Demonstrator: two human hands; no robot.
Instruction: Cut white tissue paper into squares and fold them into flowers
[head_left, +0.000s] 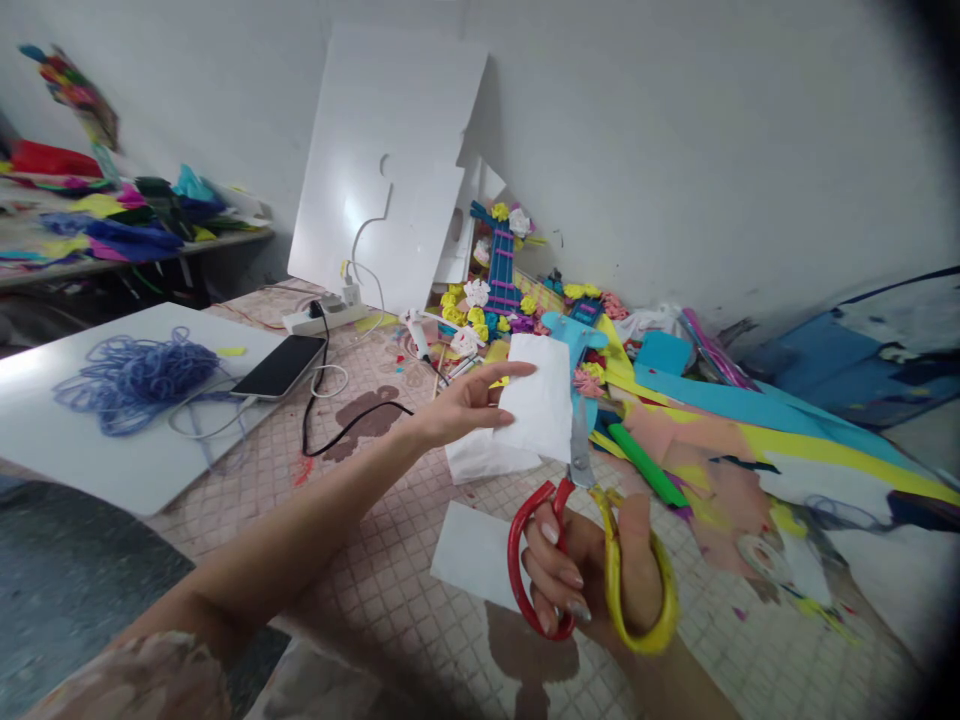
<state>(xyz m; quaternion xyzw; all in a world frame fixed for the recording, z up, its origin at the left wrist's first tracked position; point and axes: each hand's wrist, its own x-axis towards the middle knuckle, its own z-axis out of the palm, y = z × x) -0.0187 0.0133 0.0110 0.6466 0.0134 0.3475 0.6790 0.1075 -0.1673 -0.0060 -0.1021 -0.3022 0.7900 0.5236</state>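
Observation:
My left hand [480, 398] pinches a white paper piece [536, 395] by its left edge, thumb below and fingers above. In my right hand [581, 570] are scissors [580, 470] with one red and one yellow handle; my fingers pass through both loops. The blades point up and lie close beside the right edge of the paper; whether they touch it I cannot tell. Below the held piece, a white sheet [487, 455] lies on the table, and another white rectangle [472, 555] lies nearer me, partly behind the red handle.
At left, a white board [142, 470] carries tangled blue-purple yarn [150, 375] and a phone [279, 366] on a cable. A power strip [326, 315] and glue gun [416, 335] sit behind. Paper flowers [478, 292], coloured paper strips [787, 440] and a tape roll [763, 558] crowd the back and right.

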